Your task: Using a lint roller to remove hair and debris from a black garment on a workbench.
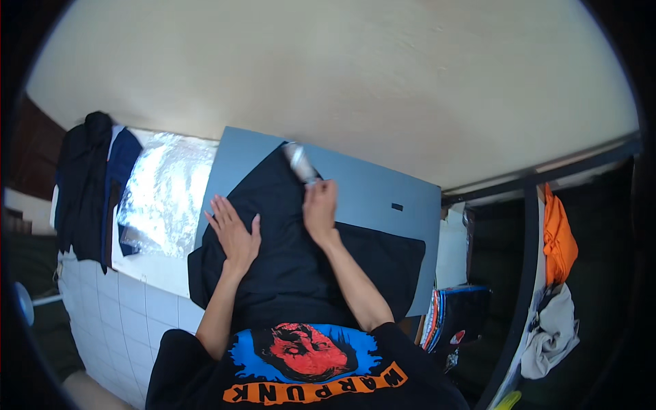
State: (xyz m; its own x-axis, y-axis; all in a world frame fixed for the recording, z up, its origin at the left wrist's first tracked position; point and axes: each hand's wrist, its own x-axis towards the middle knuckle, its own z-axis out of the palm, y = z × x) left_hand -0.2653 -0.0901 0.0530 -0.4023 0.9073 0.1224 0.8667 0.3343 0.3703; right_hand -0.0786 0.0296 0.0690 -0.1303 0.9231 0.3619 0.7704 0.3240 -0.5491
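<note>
A black garment [273, 225] lies spread over a blue-grey board [383, 181], with one part reaching out to the right like a sleeve. My left hand [234, 236] rests flat on its left side, fingers spread. Closed round a handle, my right hand [321, 210] holds what looks like a lint roller [299, 162]. The pale, shiny head of this tool is smeared by motion and lies over the garment's far edge. Most of its handle is hidden in my fist.
Left of the board is a shiny clear plastic sheet [167, 191], with dark folded clothes [85, 184] beyond it. Stacked dark packets [465, 311] stand at the lower right. Orange cloth [559, 236] and grey cloth [552, 335] hang by a dark frame. A pale wall [328, 75] rises behind.
</note>
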